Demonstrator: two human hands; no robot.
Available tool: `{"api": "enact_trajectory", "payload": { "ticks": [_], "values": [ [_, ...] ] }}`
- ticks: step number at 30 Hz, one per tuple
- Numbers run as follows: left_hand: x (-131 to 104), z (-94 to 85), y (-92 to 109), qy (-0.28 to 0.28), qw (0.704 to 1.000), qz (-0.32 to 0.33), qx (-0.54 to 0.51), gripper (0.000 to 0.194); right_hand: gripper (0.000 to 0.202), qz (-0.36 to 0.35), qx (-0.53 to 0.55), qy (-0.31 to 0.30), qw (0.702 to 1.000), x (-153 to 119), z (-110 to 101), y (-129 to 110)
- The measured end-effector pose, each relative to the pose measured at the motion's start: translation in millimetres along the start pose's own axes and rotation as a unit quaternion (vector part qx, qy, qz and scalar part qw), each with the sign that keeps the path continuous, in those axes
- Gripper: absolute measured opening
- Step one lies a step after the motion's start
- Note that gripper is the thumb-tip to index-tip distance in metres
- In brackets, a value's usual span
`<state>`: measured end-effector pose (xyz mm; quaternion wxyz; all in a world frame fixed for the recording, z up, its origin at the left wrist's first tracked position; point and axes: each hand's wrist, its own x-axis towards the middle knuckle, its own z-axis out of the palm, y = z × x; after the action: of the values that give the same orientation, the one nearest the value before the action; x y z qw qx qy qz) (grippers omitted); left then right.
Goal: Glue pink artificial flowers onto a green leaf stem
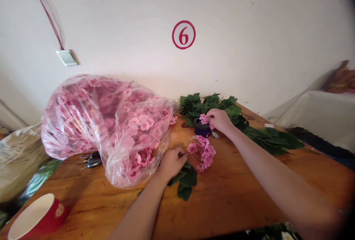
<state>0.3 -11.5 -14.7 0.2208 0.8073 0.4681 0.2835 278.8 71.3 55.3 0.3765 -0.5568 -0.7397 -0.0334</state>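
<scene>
My left hand (172, 165) is closed around the stem of an artificial flower spray, low over the table. Its pink blossoms (206, 155) point to the right, and dark green leaves (185, 181) hang below the hand. Farther back, my right hand (220, 120) pinches a small pink flower (204, 118) over a dark round pot (202, 128) with a lit red light on its front. Whether the flower touches the pot I cannot tell. Green leaf sprays (213, 103) lie behind the pot.
A big clear plastic bag (108, 121) of pink blossoms fills the left of the wooden table (111, 210). Dark-handled tools (93, 159) lie by it. A red paper bowl (55, 214) stands front left. More green leaves (266, 140) lie on the right, before the white wall (235, 40).
</scene>
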Motion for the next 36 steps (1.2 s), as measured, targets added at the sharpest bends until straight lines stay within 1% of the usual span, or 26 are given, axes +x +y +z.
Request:
{"api": "enact_trajectory", "payload": {
  "ticks": [3, 7, 11, 15, 17, 18, 19, 21, 23, 24, 25, 27, 30, 33, 36],
  "values": [
    [0.6, -0.5, 0.7, -0.001, 1.0, -0.002, 0.004, 0.018, 0.027, 0.004, 0.0, 0.007, 1.0, -2.5, 0.5, -0.3],
    [1.1, -0.4, 1.5, -0.006, 1.0, -0.005, 0.013, 0.018, 0.025, 0.009, -0.008, -0.01, 1.0, -3.8, -0.3, -5.1],
    [0.8, -0.5, 1.7, -0.011, 1.0, -0.009, 0.015, 0.016, 0.023, 0.021, -0.003, -0.019, 1.0, -5.1, -6.1, -10.5],
    [0.9, -0.7, 1.3, -0.009, 1.0, -0.01, 0.013, 0.016, 0.016, 0.047, 0.046, 0.011, 0.998, -10.2, -14.8, -10.4],
    [1.4, 0.1, 0.4, -0.009, 1.0, -0.009, 0.007, 0.015, 0.008, 0.09, 0.101, 0.04, 0.99, -16.7, -16.9, -11.6],
    [1.7, 0.8, -0.3, -0.009, 1.0, -0.008, 0.005, 0.015, 0.009, 0.122, 0.144, 0.05, 0.981, -21.4, -16.6, -13.8],
    [2.0, 1.6, -1.1, -0.007, 1.0, -0.005, 0.004, 0.014, 0.015, 0.156, 0.201, 0.056, 0.966, -27.0, -15.3, -17.1],
    [2.3, 3.2, -2.2, -0.003, 1.0, -0.002, 0.005, 0.014, 0.027, 0.212, 0.336, 0.041, 0.917, -40.6, -9.4, -27.1],
    [2.2, 4.0, -2.2, 0.001, 1.0, -0.004, 0.008, 0.014, 0.033, 0.227, 0.445, 0.005, 0.867, -55.3, -0.4, -38.5],
    [2.0, 4.0, -1.5, 0.001, 1.0, -0.006, 0.009, 0.014, 0.033, 0.228, 0.474, -0.007, 0.85, -62.3, 4.8, -43.3],
    [1.6, 3.8, -0.5, -0.001, 1.0, -0.008, 0.008, 0.014, 0.033, 0.23, 0.49, -0.015, 0.841, -68.5, 9.9, -46.9],
    [0.9, 3.1, 2.0, -0.009, 1.0, -0.011, 0.005, 0.014, 0.033, 0.235, 0.488, -0.027, 0.84, -78.3, 19.2, -49.2],
    [0.5, 2.9, 5.0, -0.017, 1.0, -0.011, 0.008, 0.014, 0.031, 0.238, 0.452, -0.045, 0.858, -86.1, 28.1, -43.3],
    [1.0, 4.1, 6.0, -0.019, 1.0, -0.004, 0.017, 0.014, 0.026, 0.234, 0.422, -0.053, 0.875, -88.3, 30.5, -37.2],
    [1.7, 4.6, 6.8, -0.028, 0.999, -0.004, 0.022, 0.013, 0.021, 0.224, 0.405, -0.056, 0.885, -87.9, 29.9, -38.1]
  ]
}}
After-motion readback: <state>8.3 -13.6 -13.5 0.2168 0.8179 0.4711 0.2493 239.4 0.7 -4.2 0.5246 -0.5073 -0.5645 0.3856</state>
